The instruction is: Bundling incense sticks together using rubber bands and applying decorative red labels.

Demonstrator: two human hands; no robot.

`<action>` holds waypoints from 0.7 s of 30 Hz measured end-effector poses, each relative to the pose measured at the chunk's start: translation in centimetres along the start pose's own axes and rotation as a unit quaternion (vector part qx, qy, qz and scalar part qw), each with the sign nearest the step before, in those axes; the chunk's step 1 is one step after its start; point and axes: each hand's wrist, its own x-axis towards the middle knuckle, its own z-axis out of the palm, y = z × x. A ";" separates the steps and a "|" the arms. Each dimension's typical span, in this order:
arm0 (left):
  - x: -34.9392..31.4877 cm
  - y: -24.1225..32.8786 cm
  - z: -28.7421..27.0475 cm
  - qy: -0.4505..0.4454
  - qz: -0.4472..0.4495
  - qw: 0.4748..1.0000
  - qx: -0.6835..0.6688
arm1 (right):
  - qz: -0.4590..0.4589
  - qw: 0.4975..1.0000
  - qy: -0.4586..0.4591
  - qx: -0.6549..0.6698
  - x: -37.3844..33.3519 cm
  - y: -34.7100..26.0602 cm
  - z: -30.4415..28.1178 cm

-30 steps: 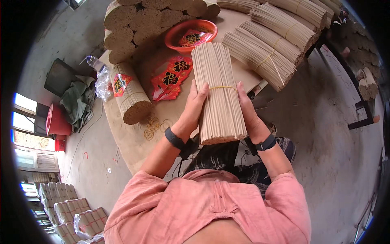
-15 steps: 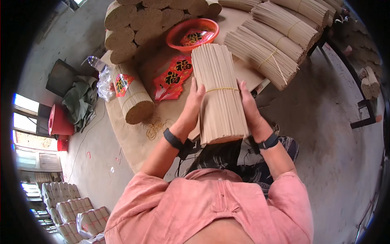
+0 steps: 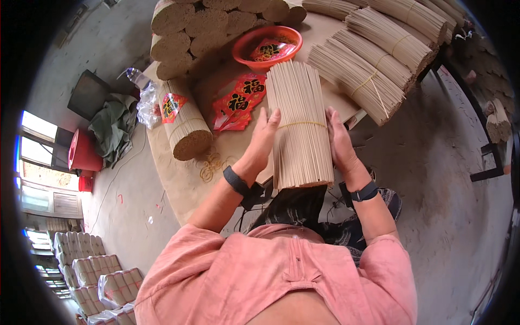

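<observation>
A thick bundle of incense sticks (image 3: pixel 301 146), pale tan with a yellow rubber band round its middle, stands between my two palms in front of the table's near edge. My left hand (image 3: pixel 263 138) presses its left side, thumb up near the band. On the opposite side my right hand (image 3: pixel 341 142) grips it with the fingers mostly hidden behind. To the left another banded bundle (image 3: pixel 187 127) lies on the table, wrapped with a red printed label (image 3: pixel 172 107). More red printed labels (image 3: pixel 238 103) are spread beside it.
The brown-covered table (image 3: pixel 170 179) holds an orange-red basin (image 3: pixel 295 51) with labels inside, stacked bundles (image 3: pixel 208 30) behind, and banded bundles (image 3: pixel 360 67) at the right. Loose rubber bands (image 3: pixel 208 168) lie near the left bundle. Wrapped packs (image 3: pixel 119 287) stand at lower left.
The whole scene has shifted slightly right in view. The bundle stays between both hands and has turned a little, its lower end raised slightly.
</observation>
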 end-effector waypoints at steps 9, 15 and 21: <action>-0.7 -0.7 1.5 -0.060 -0.048 0.992 -0.097 | 0.005 0.984 0.125 -0.123 0.1 0.9 0.7; 0.3 -2.3 -0.8 0.052 0.016 0.995 0.088 | -0.027 0.979 0.117 -0.164 1.3 2.2 -3.7; -0.1 -2.6 1.3 -0.036 -0.039 0.995 -0.087 | -0.011 0.960 0.105 -0.261 0.7 2.3 -2.7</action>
